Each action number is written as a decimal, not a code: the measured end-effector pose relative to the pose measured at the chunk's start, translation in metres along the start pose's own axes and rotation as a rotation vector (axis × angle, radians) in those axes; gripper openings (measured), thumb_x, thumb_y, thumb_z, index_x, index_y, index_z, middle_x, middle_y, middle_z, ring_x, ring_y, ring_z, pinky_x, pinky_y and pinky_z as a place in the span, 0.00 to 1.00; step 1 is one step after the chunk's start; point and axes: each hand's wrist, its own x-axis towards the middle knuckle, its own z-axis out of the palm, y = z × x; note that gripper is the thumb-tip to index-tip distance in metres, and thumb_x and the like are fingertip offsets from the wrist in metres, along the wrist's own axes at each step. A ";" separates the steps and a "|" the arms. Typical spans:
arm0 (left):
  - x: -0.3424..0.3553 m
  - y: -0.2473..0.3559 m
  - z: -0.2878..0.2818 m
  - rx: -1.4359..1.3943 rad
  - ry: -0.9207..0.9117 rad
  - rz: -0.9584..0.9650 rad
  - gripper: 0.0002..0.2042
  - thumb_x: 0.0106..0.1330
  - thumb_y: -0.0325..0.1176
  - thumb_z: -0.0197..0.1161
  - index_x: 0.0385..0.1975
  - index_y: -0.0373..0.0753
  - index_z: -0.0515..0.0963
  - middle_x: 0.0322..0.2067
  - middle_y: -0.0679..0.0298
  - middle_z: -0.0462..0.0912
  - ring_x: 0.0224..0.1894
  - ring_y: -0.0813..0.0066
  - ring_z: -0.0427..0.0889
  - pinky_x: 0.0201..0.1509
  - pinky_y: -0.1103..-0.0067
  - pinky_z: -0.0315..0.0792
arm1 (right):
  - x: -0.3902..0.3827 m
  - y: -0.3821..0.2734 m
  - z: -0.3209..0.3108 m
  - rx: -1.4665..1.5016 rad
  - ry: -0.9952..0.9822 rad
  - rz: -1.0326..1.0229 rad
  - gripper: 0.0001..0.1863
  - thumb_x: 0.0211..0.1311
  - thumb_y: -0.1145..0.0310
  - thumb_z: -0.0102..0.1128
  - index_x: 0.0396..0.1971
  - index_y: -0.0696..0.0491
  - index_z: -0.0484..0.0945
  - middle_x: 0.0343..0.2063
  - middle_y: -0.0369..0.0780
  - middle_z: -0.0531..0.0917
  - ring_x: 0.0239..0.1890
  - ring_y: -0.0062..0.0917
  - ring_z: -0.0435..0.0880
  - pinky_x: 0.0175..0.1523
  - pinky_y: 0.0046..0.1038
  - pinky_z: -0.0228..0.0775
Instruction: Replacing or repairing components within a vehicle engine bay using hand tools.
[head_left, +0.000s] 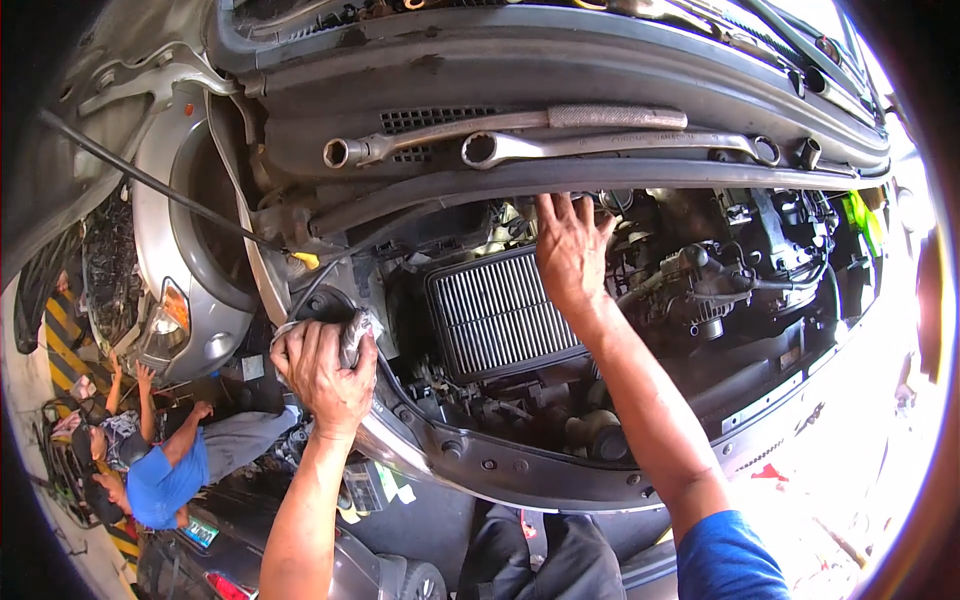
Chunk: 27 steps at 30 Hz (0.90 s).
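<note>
My left hand (325, 375) is closed around a crumpled grey rag-like bundle (354, 336), at the left edge of a car's engine bay. My right hand (575, 250) reaches over the bay, its fingers stretched toward the far edge just under the cowl. Its fingertips are near dark engine parts, and I cannot make out whether they touch any. Between my hands lies a pleated air filter (500, 312) in a dark rectangular frame. To the right of my right hand sits the engine (700, 285) with its hoses and pulleys.
On the cowl rest a box-end wrench (620, 147), a wrench with a knurled handle (620, 117) and a small socket (809, 153). A prop rod (150, 175) slants across the left. A bright yellow-green cloth (862, 222) hangs at the right. People work by another vehicle at lower left.
</note>
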 end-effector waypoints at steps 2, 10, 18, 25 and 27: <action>0.000 0.000 -0.003 0.001 -0.008 0.004 0.12 0.58 0.40 0.71 0.32 0.37 0.80 0.34 0.59 0.80 0.47 0.58 0.77 0.61 0.61 0.61 | -0.006 -0.006 0.005 -0.042 0.147 -0.033 0.22 0.73 0.65 0.46 0.65 0.46 0.69 0.60 0.47 0.77 0.67 0.49 0.69 0.70 0.72 0.44; -0.001 0.000 -0.004 0.008 -0.014 0.004 0.14 0.62 0.41 0.69 0.33 0.36 0.80 0.35 0.58 0.81 0.48 0.56 0.76 0.61 0.61 0.61 | -0.005 -0.009 0.012 -0.004 0.143 0.181 0.22 0.73 0.64 0.48 0.65 0.34 0.71 0.61 0.51 0.76 0.70 0.58 0.63 0.70 0.77 0.36; -0.001 0.000 0.001 -0.017 0.026 0.009 0.12 0.56 0.39 0.72 0.31 0.39 0.80 0.33 0.61 0.80 0.46 0.60 0.77 0.60 0.61 0.61 | 0.001 -0.009 0.029 0.277 0.229 0.193 0.24 0.63 0.72 0.54 0.58 0.38 0.78 0.60 0.55 0.72 0.65 0.59 0.63 0.67 0.68 0.53; 0.000 -0.002 -0.005 -0.006 0.036 0.017 0.12 0.56 0.40 0.71 0.31 0.40 0.80 0.34 0.61 0.80 0.46 0.60 0.77 0.60 0.61 0.62 | 0.005 -0.008 0.012 0.387 0.005 -0.336 0.13 0.58 0.62 0.66 0.44 0.45 0.86 0.59 0.51 0.71 0.68 0.56 0.60 0.70 0.54 0.59; -0.001 -0.001 -0.003 -0.021 0.024 0.011 0.12 0.56 0.40 0.71 0.31 0.40 0.80 0.33 0.61 0.80 0.46 0.60 0.77 0.60 0.61 0.62 | -0.005 0.001 0.003 0.459 -0.015 -0.160 0.19 0.64 0.54 0.63 0.47 0.50 0.86 0.66 0.56 0.66 0.74 0.58 0.52 0.75 0.55 0.50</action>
